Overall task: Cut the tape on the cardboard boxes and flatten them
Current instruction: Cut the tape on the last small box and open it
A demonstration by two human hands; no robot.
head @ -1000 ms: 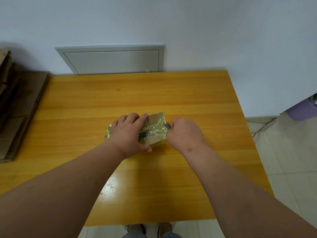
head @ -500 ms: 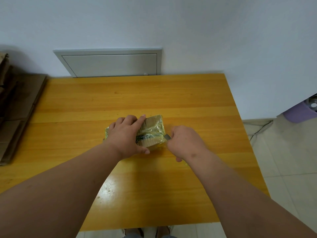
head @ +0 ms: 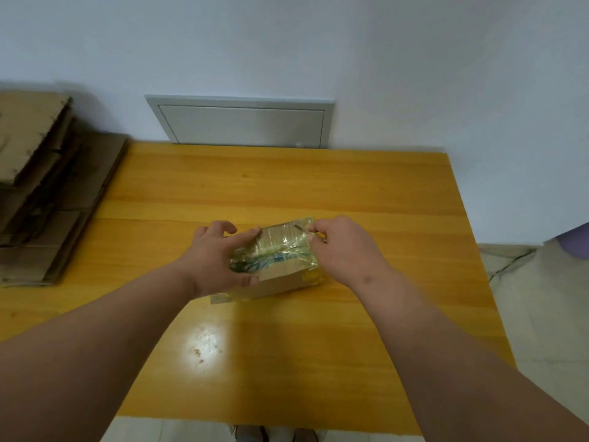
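Observation:
A small cardboard box wrapped in shiny clear tape stands on the middle of the yellow wooden table. My left hand grips the box's left end, thumb on the near side and fingers over the top. My right hand is curled round a small cutter, whose thin blade points at the box's far top edge. Most of the cutter is hidden inside the fist.
A stack of flattened cardboard lies at the table's left end. A grey wall panel sits behind the table. Tiled floor and a purple object are at the right, past the table edge.
My right hand has moved from the box's near right side up to its far top edge, bringing the blade onto the tape. The left hand has shifted its hold slightly.

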